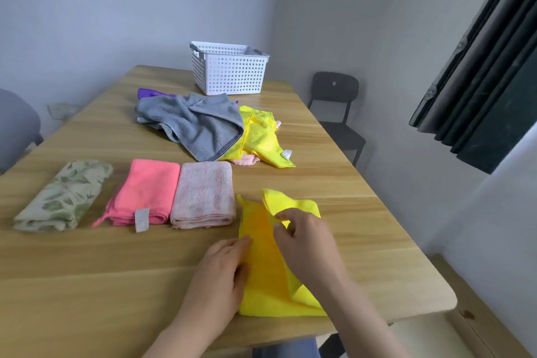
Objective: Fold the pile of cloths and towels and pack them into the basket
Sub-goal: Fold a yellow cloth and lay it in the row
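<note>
White perforated plastic basket (229, 73) at twelve o'clock on the pale wooden table (87, 270); crumpled grey terry towel (200, 128) before it; half-folded yellow microfibre cloth (264, 293) at five o'clock.

Soft, even, cool light fills the room, tinting the wall (87, 9) bluish-grey and laying only faint shadows on the surface (87, 270). Wide-angle bending tilts the dark curtain (479, 81) and bows the surface's edges. The near yellow cloth (261, 264) looks soft, its weave smeared.

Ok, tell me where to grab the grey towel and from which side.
Probably pinch the grey towel by its dark-hemmed near edge, coming from your side. It tops the pile, and that edge lies free over the crumpled yellow cloth.
</note>
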